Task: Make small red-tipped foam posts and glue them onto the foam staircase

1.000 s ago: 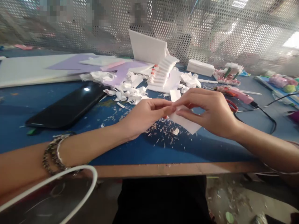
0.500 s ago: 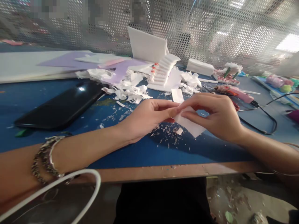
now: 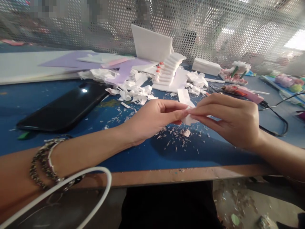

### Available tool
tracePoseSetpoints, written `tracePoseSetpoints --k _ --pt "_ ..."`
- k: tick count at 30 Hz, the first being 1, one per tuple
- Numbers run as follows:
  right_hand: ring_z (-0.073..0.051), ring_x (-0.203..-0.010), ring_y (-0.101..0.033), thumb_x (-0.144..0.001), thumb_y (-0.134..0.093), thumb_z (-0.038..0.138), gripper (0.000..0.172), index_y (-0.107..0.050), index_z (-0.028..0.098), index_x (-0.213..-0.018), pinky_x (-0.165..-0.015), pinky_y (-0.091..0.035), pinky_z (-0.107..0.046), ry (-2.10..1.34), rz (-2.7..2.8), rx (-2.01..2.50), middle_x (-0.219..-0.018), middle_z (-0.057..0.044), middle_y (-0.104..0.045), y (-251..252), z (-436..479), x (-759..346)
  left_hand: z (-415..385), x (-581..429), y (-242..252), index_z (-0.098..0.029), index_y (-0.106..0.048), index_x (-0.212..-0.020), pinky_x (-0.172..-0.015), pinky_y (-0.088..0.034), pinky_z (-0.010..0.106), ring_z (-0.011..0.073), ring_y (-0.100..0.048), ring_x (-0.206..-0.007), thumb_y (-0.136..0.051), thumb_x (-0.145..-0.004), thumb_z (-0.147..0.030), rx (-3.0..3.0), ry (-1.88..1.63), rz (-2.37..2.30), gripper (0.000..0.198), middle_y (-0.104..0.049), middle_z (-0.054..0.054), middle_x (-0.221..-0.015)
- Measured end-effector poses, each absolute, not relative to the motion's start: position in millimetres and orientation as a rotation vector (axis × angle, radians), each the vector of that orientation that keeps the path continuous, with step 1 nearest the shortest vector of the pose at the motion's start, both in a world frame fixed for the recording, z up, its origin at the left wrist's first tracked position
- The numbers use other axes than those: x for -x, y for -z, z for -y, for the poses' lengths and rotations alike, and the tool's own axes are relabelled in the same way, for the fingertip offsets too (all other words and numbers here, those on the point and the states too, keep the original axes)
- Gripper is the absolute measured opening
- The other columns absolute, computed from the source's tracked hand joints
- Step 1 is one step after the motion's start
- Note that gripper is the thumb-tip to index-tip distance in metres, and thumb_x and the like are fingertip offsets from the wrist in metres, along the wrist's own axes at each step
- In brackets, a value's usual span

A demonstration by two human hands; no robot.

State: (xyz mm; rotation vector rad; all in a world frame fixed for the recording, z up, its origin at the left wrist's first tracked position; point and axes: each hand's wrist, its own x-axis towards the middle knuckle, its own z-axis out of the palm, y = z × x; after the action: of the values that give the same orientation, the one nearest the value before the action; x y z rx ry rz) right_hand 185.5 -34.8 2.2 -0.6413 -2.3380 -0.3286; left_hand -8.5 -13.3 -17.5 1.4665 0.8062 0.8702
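Observation:
Between my fingertips is a small crumpled piece of white paper (image 3: 189, 118), above the blue tabletop (image 3: 140, 156). My left hand (image 3: 158, 119) pinches it from the left, thumb and fingers pressed together. From the right, my right hand (image 3: 226, 119) grips the same paper with thumb and forefinger. Just behind the fingers lies a flat white paper strip (image 3: 185, 97). Below the hands are scattered shavings and a small pale scrap (image 3: 187, 133). Farther back stands a white foam model with steps (image 3: 168, 73) and small red-and-white pieces along its left side.
A black phone (image 3: 62, 108) lies at left. Torn white scraps (image 3: 135, 92) heap around the model. A pink corded tool (image 3: 250, 93) lies at right, its black cable looping beside my right hand. A perforated metal screen (image 3: 107, 35) stands behind; a white cable (image 3: 105, 187) hangs in front.
The paper, spread flat below my right hand before, is now bunched small between the fingertips. My right hand has shifted slightly right, its fingers straighter. My left hand stays nearly in place.

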Motion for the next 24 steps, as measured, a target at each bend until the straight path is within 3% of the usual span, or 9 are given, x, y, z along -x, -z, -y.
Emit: tracePoseSetpoints --k 6,16,24 --pt "-0.008 -0.074 -0.06 -0.083 -0.057 0.017 0.008 -0.064 0.015 -0.086 -0.068 -0.049 -0.02 0.336 2.303 0.643 -0.082 -0.003 -0.065 -1 33 -186 16 7 16 -0.022 -0.071 -0.09 -0.066 -0.049 0.019 0.0094 -0.06 -0.068 -0.066 -0.075 -0.031 -1.679 -0.907 -0.824 0.019 -0.07 -0.002 -0.078" --pt "-0.006 -0.064 -0.055 -0.081 -0.059 0.021 0.006 -0.059 0.016 -0.078 -0.059 -0.045 -0.018 0.246 2.196 0.73 -0.073 0.001 -0.063 0 33 -184 23 7 13 -0.021 -0.071 -0.088 -0.071 -0.052 0.021 0.0155 -0.065 -0.084 -0.061 -0.079 -0.022 -1.883 -1.075 -0.73 0.014 -0.072 0.0 -0.09" --pt "-0.006 -0.062 -0.054 -0.082 -0.059 0.024 0.008 -0.059 0.018 -0.077 -0.058 -0.046 -0.02 0.169 2.174 0.771 -0.071 0.003 -0.062 0 34 -182 26 6 13 -0.022 -0.07 -0.088 -0.07 -0.052 0.02 0.0138 -0.065 -0.081 -0.067 -0.074 -0.022 -1.915 -1.146 -0.723 0.014 -0.072 -0.003 -0.087"
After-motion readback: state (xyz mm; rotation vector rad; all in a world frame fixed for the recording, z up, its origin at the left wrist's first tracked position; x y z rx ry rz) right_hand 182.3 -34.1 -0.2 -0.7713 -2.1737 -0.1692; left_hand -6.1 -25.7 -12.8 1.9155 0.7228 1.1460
